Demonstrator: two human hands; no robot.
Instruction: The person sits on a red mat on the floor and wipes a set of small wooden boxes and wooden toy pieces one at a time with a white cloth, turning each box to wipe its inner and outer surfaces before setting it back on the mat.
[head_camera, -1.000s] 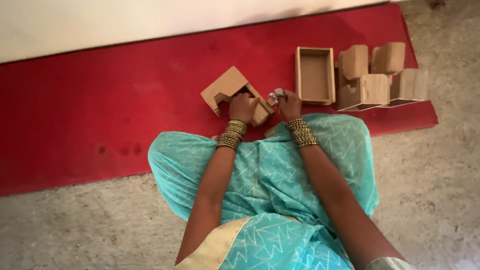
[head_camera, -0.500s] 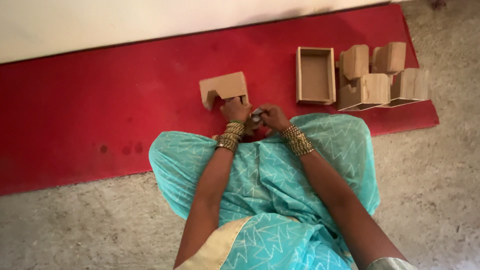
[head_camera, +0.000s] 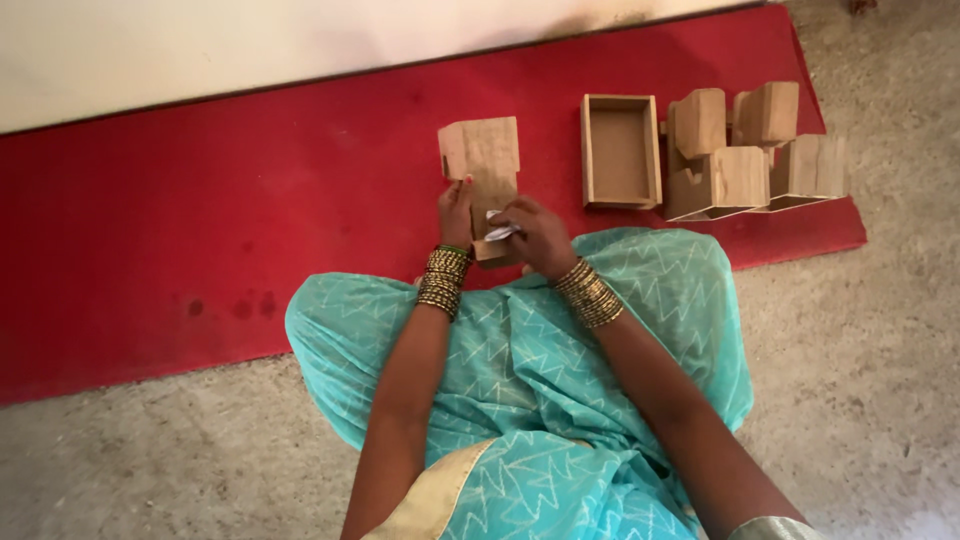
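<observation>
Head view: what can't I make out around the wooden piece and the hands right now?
- Small white item: too small to identify, mostly covered by the right hand.
- Wooden piece: lower end hidden by both hands; left hand covers its left edge.
- Stacked wooden boxes: openings face away, insides unseen.

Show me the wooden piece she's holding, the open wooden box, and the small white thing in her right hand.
wooden piece (head_camera: 482, 150), head view, its flat top face.
open wooden box (head_camera: 620, 152), head view, its inner floor.
small white thing (head_camera: 500, 232), head view, its exposed end.
</observation>
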